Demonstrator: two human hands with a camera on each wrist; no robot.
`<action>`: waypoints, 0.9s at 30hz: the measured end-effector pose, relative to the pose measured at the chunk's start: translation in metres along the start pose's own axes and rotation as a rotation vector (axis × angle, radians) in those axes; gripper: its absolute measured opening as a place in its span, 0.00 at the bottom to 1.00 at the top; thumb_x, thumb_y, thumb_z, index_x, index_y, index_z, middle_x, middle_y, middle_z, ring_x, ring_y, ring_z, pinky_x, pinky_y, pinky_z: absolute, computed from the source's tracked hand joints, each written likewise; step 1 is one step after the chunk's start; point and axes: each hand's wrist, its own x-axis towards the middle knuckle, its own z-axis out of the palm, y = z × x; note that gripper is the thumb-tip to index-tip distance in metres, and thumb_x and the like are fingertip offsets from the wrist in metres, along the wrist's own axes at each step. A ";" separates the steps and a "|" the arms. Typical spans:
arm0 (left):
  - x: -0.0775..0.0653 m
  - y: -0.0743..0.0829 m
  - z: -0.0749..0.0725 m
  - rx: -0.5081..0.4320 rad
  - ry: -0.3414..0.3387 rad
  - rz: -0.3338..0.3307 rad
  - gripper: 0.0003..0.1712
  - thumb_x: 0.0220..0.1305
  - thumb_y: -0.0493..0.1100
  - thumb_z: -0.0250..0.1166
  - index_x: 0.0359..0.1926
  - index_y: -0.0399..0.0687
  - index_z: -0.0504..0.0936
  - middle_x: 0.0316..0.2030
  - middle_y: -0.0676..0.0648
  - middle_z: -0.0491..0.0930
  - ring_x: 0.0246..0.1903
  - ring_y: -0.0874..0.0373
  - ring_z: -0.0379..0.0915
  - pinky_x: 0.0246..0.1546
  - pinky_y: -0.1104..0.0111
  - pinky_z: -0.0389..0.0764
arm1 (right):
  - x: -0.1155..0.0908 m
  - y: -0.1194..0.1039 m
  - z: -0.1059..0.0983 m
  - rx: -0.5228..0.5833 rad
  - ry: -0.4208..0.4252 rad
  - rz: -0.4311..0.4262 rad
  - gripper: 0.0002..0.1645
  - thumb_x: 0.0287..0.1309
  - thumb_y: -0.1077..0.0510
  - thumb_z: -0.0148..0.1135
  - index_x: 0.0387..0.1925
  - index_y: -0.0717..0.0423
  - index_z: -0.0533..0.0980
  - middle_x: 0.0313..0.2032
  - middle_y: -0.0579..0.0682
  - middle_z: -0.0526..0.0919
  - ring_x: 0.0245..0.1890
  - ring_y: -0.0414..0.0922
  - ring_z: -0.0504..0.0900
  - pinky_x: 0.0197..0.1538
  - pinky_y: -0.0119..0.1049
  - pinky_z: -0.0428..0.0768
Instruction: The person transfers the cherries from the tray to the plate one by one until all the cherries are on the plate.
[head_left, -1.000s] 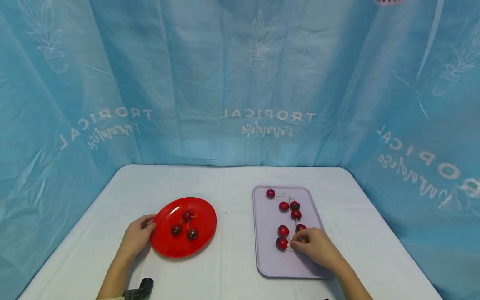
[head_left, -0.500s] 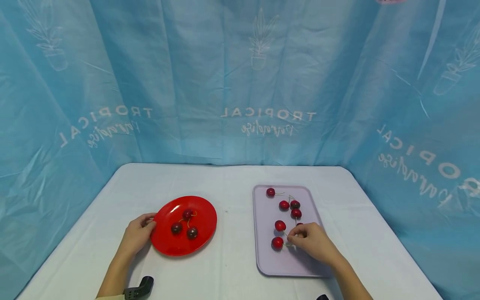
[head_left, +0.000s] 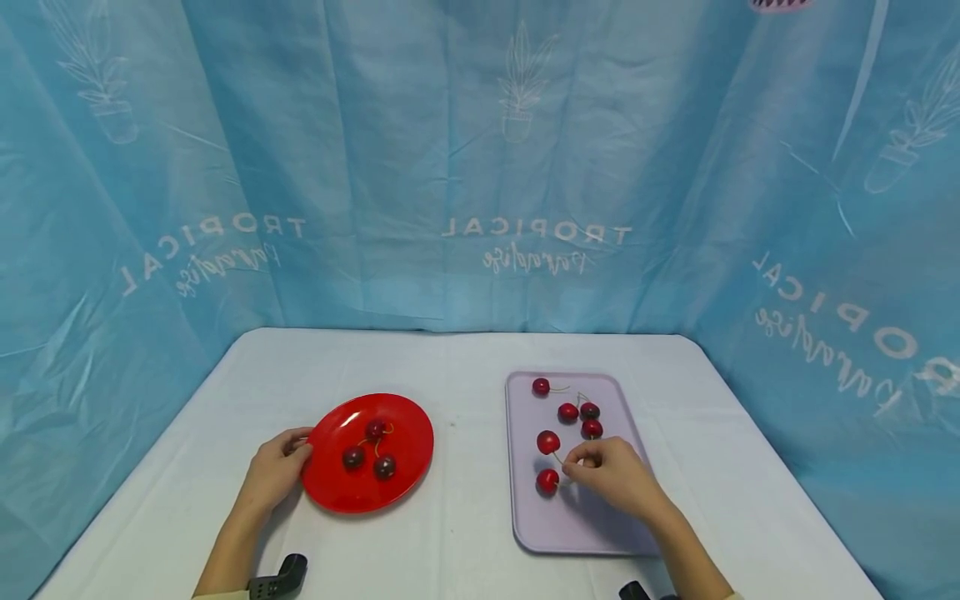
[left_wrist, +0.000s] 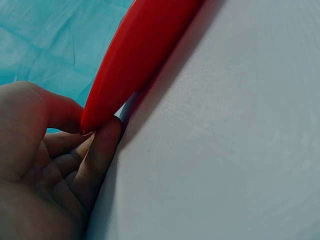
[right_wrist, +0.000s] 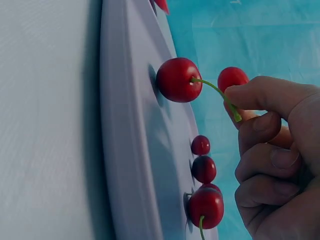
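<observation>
My left hand [head_left: 272, 473] pinches the near-left rim of a red plate [head_left: 330, 487]; in the left wrist view the thumb lies on one face and a finger on the other. Three dark cherries [head_left: 353, 457] with stems sit on that plate. Over a lavender tray [head_left: 540, 533], my right hand [head_left: 618, 477] pinches the stems of two red cherries. One cherry [right_wrist: 179, 80] shows its green stem running to the thumb tip. The other cherry [right_wrist: 232, 78] shows beyond the fingertips, lifted off the tray. Whether the nearer one touches the tray, I cannot tell.
Several more cherries [head_left: 567, 412] lie toward the far end of the tray, one [head_left: 541, 387] near its far-left corner. A white cloth [head_left: 472, 467] covers the table. Blue printed curtains [head_left: 390, 167] enclose the back and sides.
My right hand has shifted left and slightly away from me, drawing the two cherries left across the tray. The left hand and the red plate have stayed in place.
</observation>
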 end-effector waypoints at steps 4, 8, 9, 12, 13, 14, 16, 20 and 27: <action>0.001 -0.001 0.000 -0.001 -0.003 -0.007 0.25 0.71 0.43 0.51 0.63 0.30 0.67 0.55 0.29 0.71 0.53 0.36 0.68 0.52 0.49 0.75 | 0.002 -0.004 0.003 0.023 0.016 -0.003 0.04 0.50 0.52 0.72 0.26 0.46 0.83 0.17 0.46 0.74 0.21 0.43 0.71 0.21 0.31 0.68; 0.002 -0.002 0.001 -0.003 -0.004 -0.013 0.25 0.71 0.43 0.51 0.63 0.31 0.67 0.56 0.29 0.71 0.54 0.36 0.67 0.53 0.48 0.73 | 0.003 -0.009 0.006 0.064 0.026 -0.020 0.05 0.50 0.53 0.72 0.26 0.48 0.83 0.17 0.47 0.73 0.21 0.43 0.70 0.21 0.31 0.68; 0.002 -0.002 0.001 -0.001 -0.004 -0.014 0.25 0.71 0.43 0.51 0.63 0.30 0.67 0.55 0.29 0.71 0.54 0.36 0.67 0.53 0.48 0.73 | 0.004 -0.009 0.006 0.073 0.027 -0.023 0.05 0.50 0.53 0.72 0.26 0.48 0.83 0.17 0.47 0.73 0.21 0.43 0.70 0.21 0.31 0.68; 0.004 -0.003 0.002 0.009 0.000 -0.019 0.26 0.71 0.43 0.51 0.63 0.31 0.67 0.55 0.29 0.71 0.54 0.36 0.67 0.53 0.48 0.74 | 0.006 -0.012 0.009 0.085 0.032 -0.030 0.05 0.50 0.54 0.72 0.27 0.49 0.83 0.17 0.47 0.73 0.21 0.42 0.70 0.21 0.31 0.68; 0.004 -0.004 0.002 0.012 0.001 -0.019 0.26 0.70 0.43 0.51 0.63 0.31 0.67 0.55 0.29 0.71 0.54 0.36 0.67 0.53 0.48 0.74 | 0.007 -0.013 0.010 0.086 0.035 -0.033 0.05 0.50 0.54 0.72 0.27 0.49 0.83 0.17 0.47 0.73 0.20 0.42 0.70 0.21 0.31 0.68; 0.005 -0.004 0.002 0.014 0.002 -0.019 0.26 0.70 0.43 0.51 0.63 0.31 0.67 0.55 0.29 0.71 0.54 0.36 0.67 0.52 0.48 0.74 | 0.008 -0.014 0.011 0.088 0.038 -0.036 0.04 0.50 0.54 0.72 0.27 0.49 0.84 0.16 0.47 0.73 0.20 0.42 0.70 0.21 0.31 0.69; 0.006 -0.005 0.002 0.020 0.006 -0.019 0.25 0.70 0.43 0.51 0.63 0.31 0.67 0.56 0.29 0.71 0.55 0.36 0.67 0.53 0.48 0.74 | 0.010 -0.016 0.012 0.089 0.045 -0.034 0.04 0.51 0.55 0.72 0.27 0.49 0.84 0.16 0.47 0.73 0.20 0.43 0.71 0.21 0.32 0.70; 0.005 -0.005 0.002 0.016 0.005 -0.014 0.25 0.70 0.43 0.51 0.63 0.31 0.67 0.56 0.29 0.70 0.55 0.35 0.67 0.53 0.48 0.73 | 0.012 -0.019 0.014 0.095 0.058 -0.033 0.02 0.51 0.55 0.71 0.27 0.48 0.84 0.16 0.47 0.72 0.19 0.43 0.70 0.21 0.32 0.69; 0.004 -0.005 0.002 0.012 0.003 -0.012 0.25 0.70 0.43 0.51 0.63 0.31 0.67 0.56 0.29 0.71 0.54 0.36 0.67 0.52 0.49 0.74 | 0.016 -0.026 0.015 0.112 0.079 -0.048 0.02 0.52 0.56 0.71 0.26 0.48 0.84 0.15 0.47 0.71 0.18 0.42 0.68 0.19 0.32 0.66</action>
